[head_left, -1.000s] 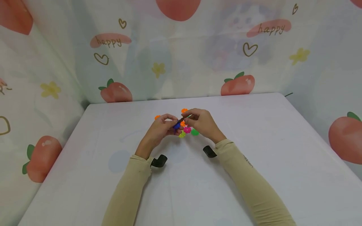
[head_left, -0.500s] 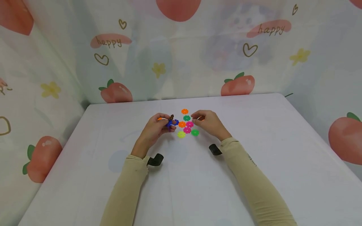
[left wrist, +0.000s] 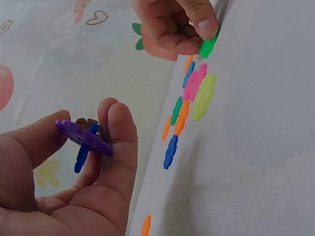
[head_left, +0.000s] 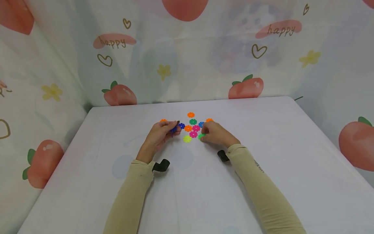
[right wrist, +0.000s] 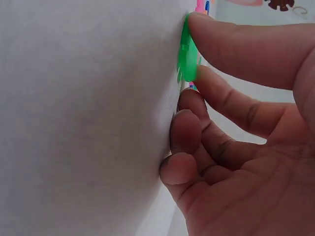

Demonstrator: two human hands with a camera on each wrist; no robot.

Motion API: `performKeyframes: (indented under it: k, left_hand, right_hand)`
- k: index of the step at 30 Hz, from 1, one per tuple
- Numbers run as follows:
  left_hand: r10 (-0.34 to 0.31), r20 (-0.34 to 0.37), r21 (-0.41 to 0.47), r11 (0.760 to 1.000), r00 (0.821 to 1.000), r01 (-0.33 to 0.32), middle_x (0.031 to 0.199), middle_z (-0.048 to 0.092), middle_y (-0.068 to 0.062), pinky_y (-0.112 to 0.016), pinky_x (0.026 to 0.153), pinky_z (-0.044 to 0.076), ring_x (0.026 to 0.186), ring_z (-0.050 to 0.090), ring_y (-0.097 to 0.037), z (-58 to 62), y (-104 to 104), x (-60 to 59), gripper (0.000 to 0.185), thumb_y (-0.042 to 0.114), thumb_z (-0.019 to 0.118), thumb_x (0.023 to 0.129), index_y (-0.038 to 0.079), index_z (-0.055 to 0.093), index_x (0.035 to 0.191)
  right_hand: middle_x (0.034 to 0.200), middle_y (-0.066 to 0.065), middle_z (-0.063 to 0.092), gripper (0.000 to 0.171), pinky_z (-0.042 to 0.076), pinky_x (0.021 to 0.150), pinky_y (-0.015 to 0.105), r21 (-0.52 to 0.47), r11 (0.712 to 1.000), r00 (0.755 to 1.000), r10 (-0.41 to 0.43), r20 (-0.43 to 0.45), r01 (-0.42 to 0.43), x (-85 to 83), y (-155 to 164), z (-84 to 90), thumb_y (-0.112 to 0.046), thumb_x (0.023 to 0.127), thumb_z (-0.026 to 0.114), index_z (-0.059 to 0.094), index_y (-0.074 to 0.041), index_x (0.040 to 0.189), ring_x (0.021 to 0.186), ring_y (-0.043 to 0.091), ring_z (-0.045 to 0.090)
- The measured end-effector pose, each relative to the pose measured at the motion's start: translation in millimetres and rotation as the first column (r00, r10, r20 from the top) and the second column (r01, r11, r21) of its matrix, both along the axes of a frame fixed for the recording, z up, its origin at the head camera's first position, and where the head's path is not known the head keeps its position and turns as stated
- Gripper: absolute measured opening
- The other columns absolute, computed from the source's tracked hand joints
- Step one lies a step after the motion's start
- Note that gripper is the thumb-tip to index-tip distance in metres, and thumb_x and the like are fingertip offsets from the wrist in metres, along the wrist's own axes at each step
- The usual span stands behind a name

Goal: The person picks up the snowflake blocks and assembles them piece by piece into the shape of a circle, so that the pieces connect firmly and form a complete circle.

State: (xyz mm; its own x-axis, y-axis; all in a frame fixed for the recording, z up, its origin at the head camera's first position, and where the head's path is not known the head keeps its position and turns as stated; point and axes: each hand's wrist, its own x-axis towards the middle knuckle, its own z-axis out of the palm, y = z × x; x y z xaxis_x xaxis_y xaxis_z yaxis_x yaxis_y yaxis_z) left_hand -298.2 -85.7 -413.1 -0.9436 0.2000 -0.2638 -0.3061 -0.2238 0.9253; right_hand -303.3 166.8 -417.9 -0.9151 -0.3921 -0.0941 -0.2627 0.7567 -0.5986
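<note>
My left hand (head_left: 172, 129) holds a small cluster of joined snowflake discs (head_left: 174, 127) a little above the white table (head_left: 263, 156). In the left wrist view the cluster shows a purple disc (left wrist: 83, 138), with a blue and a brown one behind it, pinched between thumb and fingers of the left hand (left wrist: 91, 147). My right hand (head_left: 203, 136) is down on the table, where thumb and forefinger pinch a green disc (head_left: 201, 136) at the near right of the loose group. In the right wrist view the green disc (right wrist: 187, 54) stands on edge against the cloth, held by the right hand (right wrist: 194, 49).
Loose discs lie between the hands: orange (head_left: 191, 114), dark green (head_left: 193, 122), blue (head_left: 181, 125), pink (head_left: 194, 129), yellow (head_left: 187, 139). Further orange discs (head_left: 163, 121) sit at the group's edges. A printed curtain (head_left: 187, 58) closes the back and sides.
My right hand left the cluster, dropped to the table on the right and took the green disc. My left hand kept the cluster and sank slightly to the left.
</note>
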Motion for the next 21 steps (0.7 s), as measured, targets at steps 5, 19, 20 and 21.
performKeyframes:
  k: [5,19,20,21]
  left_hand:
    - [0.002,0.009,-0.033,0.999,1.0,-0.002,0.108,0.067,-0.018,-0.032,0.084,0.055,0.091,0.07,-0.023,-1.0,1.7,-0.2,0.028,0.014,0.064,0.095,-0.001,0.058,0.118]
    - [-0.156,-0.058,-0.083,0.985,0.986,0.151,0.109,0.067,-0.018,-0.034,0.087,0.055,0.092,0.07,-0.023,-3.8,6.6,3.2,0.037,0.016,0.064,0.095,-0.004,0.058,0.125]
    - [-0.179,-0.067,-0.101,0.98,0.981,0.172,0.109,0.067,-0.017,-0.034,0.087,0.055,0.093,0.069,-0.023,-3.6,7.9,3.8,0.038,0.017,0.063,0.096,-0.005,0.058,0.126]
    - [-0.201,-0.075,-0.116,0.975,0.977,0.191,0.109,0.067,-0.017,-0.034,0.088,0.054,0.093,0.069,-0.023,-3.1,9.3,4.4,0.039,0.017,0.063,0.096,-0.006,0.057,0.127]
  right_hand:
    - [0.09,0.008,0.056,0.022,0.046,0.075,0.033,-0.025,0.997,0.997,-0.075,0.01,0.075,-0.5,6.6,2.2,-0.014,0.087,0.072,0.055,-0.005,0.099,0.086,0.023,0.053]
    - [0.086,0.015,0.068,0.024,0.053,0.063,0.027,-0.398,0.863,0.95,-0.269,0.157,0.31,-4.8,26.5,16.3,-0.017,0.096,0.062,0.051,-0.002,0.111,0.071,0.023,0.063]
    - [0.086,0.016,0.068,0.024,0.053,0.062,0.026,-0.425,0.852,0.952,-0.264,0.155,0.306,-4.5,25.2,17.2,-0.017,0.096,0.062,0.051,-0.001,0.111,0.07,0.023,0.063]
    - [0.087,0.016,0.069,0.024,0.053,0.062,0.025,-0.446,0.843,0.954,-0.258,0.155,0.301,-4.4,23.8,17.7,-0.017,0.096,0.062,0.052,-0.001,0.111,0.069,0.022,0.063]
